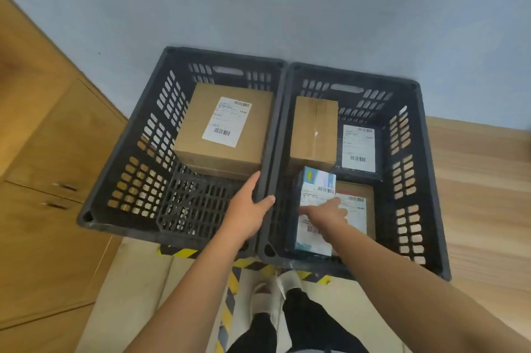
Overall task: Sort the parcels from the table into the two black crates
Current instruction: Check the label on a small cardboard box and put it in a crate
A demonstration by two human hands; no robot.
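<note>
Locate blue-white parcel (316, 194) in right crate (359, 74), under right hand (324, 212) (fingers laid on it, grip unclear). Treat as light, rigid, glossy; take by long edges. Note left hand (250, 203) clasping crate rim (275, 123).

Left crate (126, 180) beside right crate (408, 180), touching — box (224, 128) in left, far end; four parcels (313, 128) in right.
</note>
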